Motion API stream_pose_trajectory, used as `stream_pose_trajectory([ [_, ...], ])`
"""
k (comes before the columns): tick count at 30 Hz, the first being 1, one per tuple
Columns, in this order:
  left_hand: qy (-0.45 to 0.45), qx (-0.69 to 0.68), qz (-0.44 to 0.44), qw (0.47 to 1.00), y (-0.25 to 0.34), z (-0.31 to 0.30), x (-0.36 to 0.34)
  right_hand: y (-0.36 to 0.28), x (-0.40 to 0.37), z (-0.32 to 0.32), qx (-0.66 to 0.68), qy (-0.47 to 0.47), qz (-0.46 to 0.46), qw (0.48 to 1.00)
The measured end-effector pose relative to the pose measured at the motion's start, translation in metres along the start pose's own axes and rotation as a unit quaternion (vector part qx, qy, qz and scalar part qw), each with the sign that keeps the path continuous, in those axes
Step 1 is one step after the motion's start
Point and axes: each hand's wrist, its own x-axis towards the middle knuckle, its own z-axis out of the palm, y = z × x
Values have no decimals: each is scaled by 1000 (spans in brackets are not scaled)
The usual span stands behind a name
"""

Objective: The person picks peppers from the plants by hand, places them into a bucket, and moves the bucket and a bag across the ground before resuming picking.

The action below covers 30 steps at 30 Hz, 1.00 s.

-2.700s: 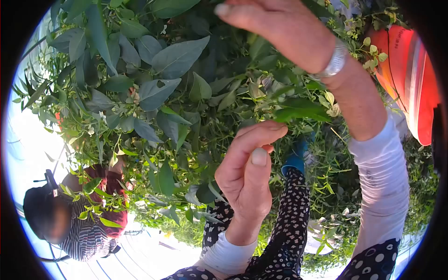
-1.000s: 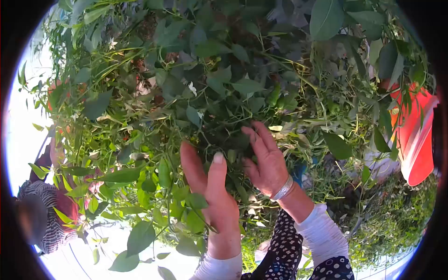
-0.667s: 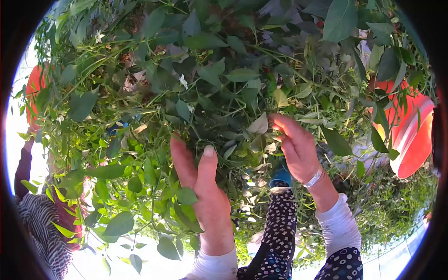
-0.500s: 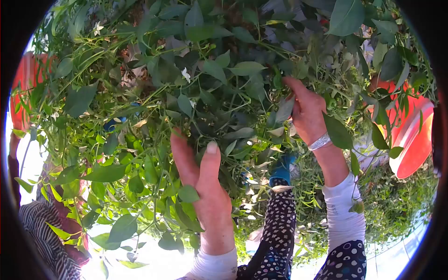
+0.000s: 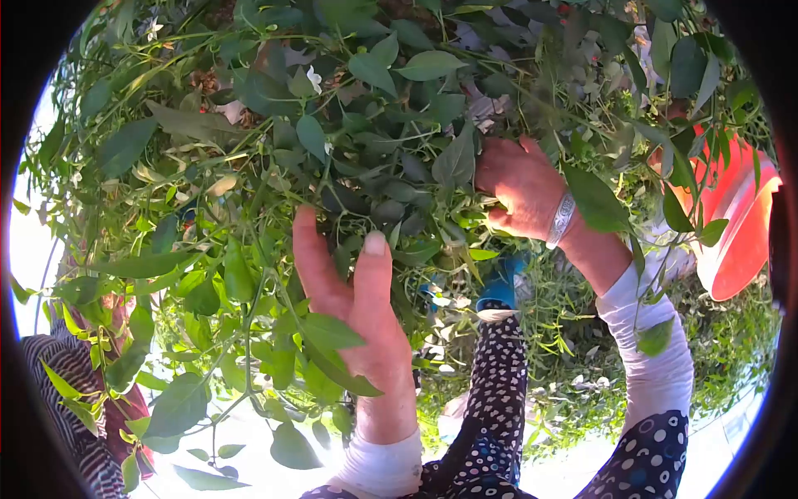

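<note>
A dense leafy green plant (image 5: 424, 66) with small white flowers (image 5: 313, 80) surrounds both hands. My left hand (image 5: 357, 308) is upright in the lower middle of the foliage, its thumb and forefinger apart with leaves and thin stems between and behind them. The other fingers of that hand are hidden. My right hand (image 5: 524, 187), with a silver bracelet (image 5: 561, 220) at the wrist, reaches leftward into the leaves. Its fingers curl inward, and the fingertips and whatever they hold are hidden behind a leaf (image 5: 455, 158).
A red bucket (image 5: 736, 224) is tilted at the right behind hanging leaves. Below is my leg in spotted trousers (image 5: 497, 366), with a blue shoe or boot (image 5: 499, 287). Striped cloth (image 5: 62, 374) shows at the lower left. Fallen leaves (image 5: 582, 387) lie on the ground.
My right hand has turned from pointing upward to reaching leftward, its fingers now curled in the foliage. My left hand has barely moved. The red container at the left is out of sight.
</note>
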Motion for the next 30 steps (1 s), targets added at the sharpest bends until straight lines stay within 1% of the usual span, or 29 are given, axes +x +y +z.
stream_pose_trajectory([
  [2, -4, -11, 10, 1000, -1, 1, -3, -14, -17, -13, 135, -78, 112, 981],
  [3, 7, 8, 17, 1000, -4, 1, -6, -19, -32, -10, 164, 2, 76, 984],
  [4, 16, 27, 24, 999, -6, 2, -6, -29, -41, -16, 165, 4, 79, 983],
  [5, 13, 28, 24, 999, -10, 0, -7, -42, -50, -24, 200, 4, 121, 972],
  [6, -23, 15, 10, 1000, -16, -3, -7, -53, -58, -28, 235, 4, 164, 958],
  [7, -59, 2, -4, 998, -19, -5, -7, -62, -63, -26, 236, 7, 167, 957],
  [8, -64, 4, -2, 998, -18, -5, -9, -73, -65, -23, 201, 47, 187, 960],
  [9, -146, 5, -27, 989, -12, -1, -9, -78, -63, -24, 168, 88, 208, 960],
  [10, -225, 4, -52, 973, -10, 2, -11, -81, -59, -25, 168, 92, 212, 958],
  [11, -279, 96, 21, 955, -11, 6, -12, -85, -54, -26, 166, 120, 240, 949],
  [12, -285, 100, 23, 953, -13, 10, -17, -88, -49, -28, 165, 148, 268, 938],
  [13, -287, 56, -29, 956, -14, 14, -22, -90, -44, -31, 207, 158, 270, 927],
  [14, -288, 13, -81, 954, -15, 18, -24, -89, -41, -34, 208, 165, 274, 924],
  [15, -257, 12, -101, 961, -21, 16, -21, -90, -40, -35, 293, 194, 230, 908],
  [16, -217, 1, -87, 972, -22, 15, -21, -91, -41, -37, 375, 219, 184, 882],
  [17, -212, -23, -93, 973, -24, 14, -19, -86, -48, -40, 470, 206, 164, 843],
  [18, -206, -46, -101, 972, -27, 12, -19, -81, -53, -34, 594, 212, 178, 755],
  [19, -203, -37, -106, 973, -26, 11, -22, -76, -58, -27, 703, 225, 192, 647],
  [20, -196, -58, -122, 971, -25, 14, -24, -70, -60, -33, 779, 199, 238, 544],
  [21, -189, -79, -137, 969, -25, 17, -27, -67, -63, -30, 781, 201, 239, 541],
  [23, -181, -69, -132, 972, -30, 21, -31, -62, -65, -25, 748, 186, 248, 587],
  [24, -171, -62, -127, 975, -29, 23, -32, -61, -64, -25, 750, 186, 247, 585],
  [25, -184, -100, -157, 965, -29, 23, -32, -61, -63, -25, 727, 139, 240, 628],
  [26, -187, -60, -132, 972, -30, 23, -30, -61, -63, -24, 701, 91, 232, 668],
  [27, -207, -46, -109, 971, -30, 23, -30, -65, -59, -19, 649, 153, 187, 722],
  [28, -225, -32, -86, 970, -31, 22, -30, -65, -59, -22, 651, 153, 186, 720],
  [29, -224, -29, -85, 970, -34, 22, -29, -65, -59, -28, 579, 155, 160, 784],
  [30, -194, -42, -64, 978, -38, 21, -29, -65, -59, -30, 500, 155, 134, 841],
])
